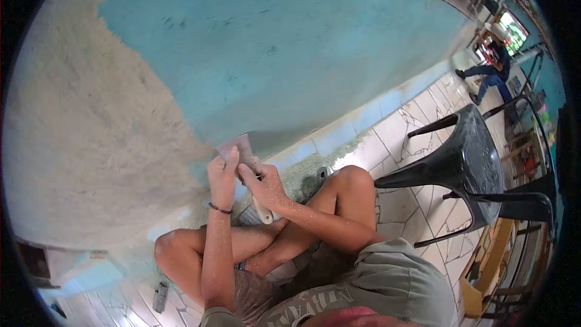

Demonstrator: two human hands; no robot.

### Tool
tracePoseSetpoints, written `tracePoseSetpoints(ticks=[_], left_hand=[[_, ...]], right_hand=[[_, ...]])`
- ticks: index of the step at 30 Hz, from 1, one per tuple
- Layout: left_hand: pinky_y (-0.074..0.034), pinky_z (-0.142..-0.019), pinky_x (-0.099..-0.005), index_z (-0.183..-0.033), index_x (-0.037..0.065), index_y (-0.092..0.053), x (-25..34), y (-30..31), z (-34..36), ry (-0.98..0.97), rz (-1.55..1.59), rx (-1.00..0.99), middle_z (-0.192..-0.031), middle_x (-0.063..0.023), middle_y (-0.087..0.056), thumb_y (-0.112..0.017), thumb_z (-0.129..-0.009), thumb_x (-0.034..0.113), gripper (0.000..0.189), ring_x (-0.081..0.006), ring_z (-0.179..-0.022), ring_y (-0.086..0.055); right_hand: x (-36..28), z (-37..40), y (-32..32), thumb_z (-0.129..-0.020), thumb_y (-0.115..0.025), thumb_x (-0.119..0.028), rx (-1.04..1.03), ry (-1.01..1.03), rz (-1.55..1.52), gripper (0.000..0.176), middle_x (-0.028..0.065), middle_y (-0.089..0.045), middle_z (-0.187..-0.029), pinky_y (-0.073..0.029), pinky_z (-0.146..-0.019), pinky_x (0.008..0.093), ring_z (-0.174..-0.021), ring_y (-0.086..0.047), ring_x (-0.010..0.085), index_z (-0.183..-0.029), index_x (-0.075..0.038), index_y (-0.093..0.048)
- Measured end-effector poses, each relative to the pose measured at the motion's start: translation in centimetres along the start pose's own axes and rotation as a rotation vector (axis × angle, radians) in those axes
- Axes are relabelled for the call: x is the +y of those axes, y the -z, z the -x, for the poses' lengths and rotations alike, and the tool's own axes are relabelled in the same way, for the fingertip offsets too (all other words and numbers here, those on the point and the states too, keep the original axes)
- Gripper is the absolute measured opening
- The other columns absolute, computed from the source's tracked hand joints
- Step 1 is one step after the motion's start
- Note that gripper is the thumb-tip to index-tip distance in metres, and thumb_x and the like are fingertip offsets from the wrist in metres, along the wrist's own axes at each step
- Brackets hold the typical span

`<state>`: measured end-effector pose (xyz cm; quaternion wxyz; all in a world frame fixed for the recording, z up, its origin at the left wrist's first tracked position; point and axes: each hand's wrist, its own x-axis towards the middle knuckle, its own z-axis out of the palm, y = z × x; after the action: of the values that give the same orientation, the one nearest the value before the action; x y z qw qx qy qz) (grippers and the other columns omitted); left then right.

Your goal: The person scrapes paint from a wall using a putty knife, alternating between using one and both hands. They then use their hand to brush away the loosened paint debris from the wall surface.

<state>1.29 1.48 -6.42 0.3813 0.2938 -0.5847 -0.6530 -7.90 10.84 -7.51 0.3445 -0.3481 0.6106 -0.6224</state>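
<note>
Both hands meet in front of the painted wall on a putty knife (243, 144) with a broad, dull grey-pink blade and a cream handle. My left hand (221, 172), a dark beaded bracelet at its wrist, pinches the blade with the thumb lying on its face. My right hand (264, 184) is closed around the knife near the base of the blade; the handle sticks out below it, over the crossed legs. Pale dust specks cover the right hand and forearm. The fingers behind the blade are hidden.
The wall (260, 42) has a blue painted area beside bare, patchy plaster. A black plastic chair (469, 157) stands on the tiled floor (417, 206) at right. Farther back, another person (493, 69) sits near a lit screen. A small grey object (160, 297) lies at lower left.
</note>
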Motion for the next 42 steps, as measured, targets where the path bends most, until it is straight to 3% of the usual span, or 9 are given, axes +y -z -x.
tracePoseSetpoints(ticks=[1, 3, 12, 24, 27, 31, 36, 39, 42], left_hand=[[-0.057, -0.065, -0.0290, -0.101, -0.003, -0.071, -0.2, 0.2, -0.3, -0.017, -0.012, 0.002, -0.088, -0.0101, -0.075, -0.059, -0.107, 0.027, 0.033, -0.0164, -0.077, -0.073], [-0.043, -0.054, -0.0256, -0.076, 0.000, -0.069, -0.1, -0.3, -0.5, -0.040, 0.042, 0.065, -0.071, 0.0020, -0.067, -0.062, -0.105, 0.023, 0.038, -0.0031, -0.064, -0.056], [-0.055, -0.066, -0.0304, -0.099, -0.003, -0.070, 3.1, 0.7, 0.3, -0.072, 0.113, 0.062, -0.086, -0.0113, -0.075, -0.060, -0.106, 0.033, 0.038, -0.0173, -0.074, -0.071], [-0.058, -0.072, -0.0328, -0.098, -0.003, -0.066, 5.7, 0.3, 1.0, -0.143, 0.225, 0.192, -0.085, -0.0108, -0.072, -0.060, -0.107, 0.030, 0.034, -0.0196, -0.077, -0.072], [-0.056, -0.072, -0.0340, -0.108, -0.001, -0.063, 5.2, 0.7, 0.9, -0.123, 0.255, 0.191, -0.089, -0.0119, -0.072, -0.059, -0.107, 0.035, 0.036, -0.0201, -0.077, -0.071], [-0.056, -0.070, -0.0308, -0.099, -0.004, -0.067, 5.5, 0.3, 1.2, -0.129, 0.219, 0.188, -0.087, -0.0126, -0.074, -0.060, -0.106, 0.027, 0.033, -0.0181, -0.076, -0.071], [-0.052, -0.071, -0.0265, -0.101, -0.007, -0.069, 5.1, -0.2, 1.4, -0.122, 0.096, 0.066, -0.090, -0.0128, -0.077, -0.061, -0.105, 0.022, 0.031, -0.0130, -0.076, -0.068], [-0.049, -0.071, -0.0239, -0.096, -0.003, -0.068, 6.1, 0.1, 1.6, -0.167, -0.085, 0.027, -0.085, -0.0068, -0.074, -0.066, -0.103, 0.021, 0.025, -0.0090, -0.075, -0.063], [-0.046, -0.071, -0.0228, -0.090, 0.001, -0.065, 4.2, 1.8, 0.9, -0.210, 0.039, 0.022, -0.080, 0.0004, -0.066, -0.067, -0.102, 0.018, 0.021, -0.0060, -0.075, -0.058]], right_hand=[[0.1, 0.0, -0.1, -0.102, -0.066, -0.027, 0.001, -0.003, -0.013, 0.040, -0.0011, -0.059, -0.063, -0.041, -0.055, 0.0278, -0.063, -0.051, 0.0051, -0.074, 0.002, -0.067], [0.2, 0.0, -0.2, -0.102, -0.066, -0.028, -0.003, -0.010, -0.040, 0.040, -0.0013, -0.060, -0.064, -0.041, -0.055, 0.0279, -0.063, -0.052, 0.0054, -0.074, 0.001, -0.068], [-0.6, 1.9, -1.1, -0.101, -0.069, -0.027, -0.133, -0.017, -0.056, 0.032, -0.0021, -0.055, -0.064, -0.040, -0.045, 0.0264, -0.051, -0.052, 0.0056, -0.085, 0.000, -0.062], [0.1, 2.3, -1.3, -0.099, -0.070, -0.016, -0.124, 0.362, -0.025, 0.022, 0.0005, -0.054, -0.073, -0.042, -0.048, 0.0296, -0.056, -0.051, 0.0069, -0.106, -0.003, -0.053], [-0.5, 3.9, -1.5, -0.096, -0.070, -0.017, -0.184, 0.243, -0.046, 0.027, 0.0063, -0.054, -0.073, -0.044, -0.062, 0.0339, -0.068, -0.048, 0.0130, -0.113, -0.003, -0.054], [-0.2, 3.8, -1.5, -0.097, -0.068, -0.015, -0.207, 0.151, -0.089, 0.031, 0.0068, -0.057, -0.074, -0.044, -0.063, 0.0321, -0.067, -0.050, 0.0124, -0.121, -0.002, -0.053], [-1.5, 2.9, -0.4, -0.097, -0.067, -0.010, -0.149, 0.309, -0.147, 0.047, 0.0048, -0.058, -0.076, -0.042, -0.061, 0.0292, -0.067, -0.049, 0.0106, -0.139, -0.004, -0.047], [-1.2, 2.1, 0.0, -0.098, -0.065, -0.008, -0.092, 0.440, -0.103, 0.054, 0.0051, -0.062, -0.078, -0.043, -0.058, 0.0263, -0.063, -0.053, 0.0082, -0.146, -0.003, -0.040], [-0.9, 1.9, 0.2, -0.098, -0.065, -0.006, -0.056, 0.468, -0.087, 0.058, 0.0067, -0.065, -0.081, -0.044, -0.058, 0.0257, -0.063, -0.055, 0.0072, -0.149, -0.002, -0.037]])
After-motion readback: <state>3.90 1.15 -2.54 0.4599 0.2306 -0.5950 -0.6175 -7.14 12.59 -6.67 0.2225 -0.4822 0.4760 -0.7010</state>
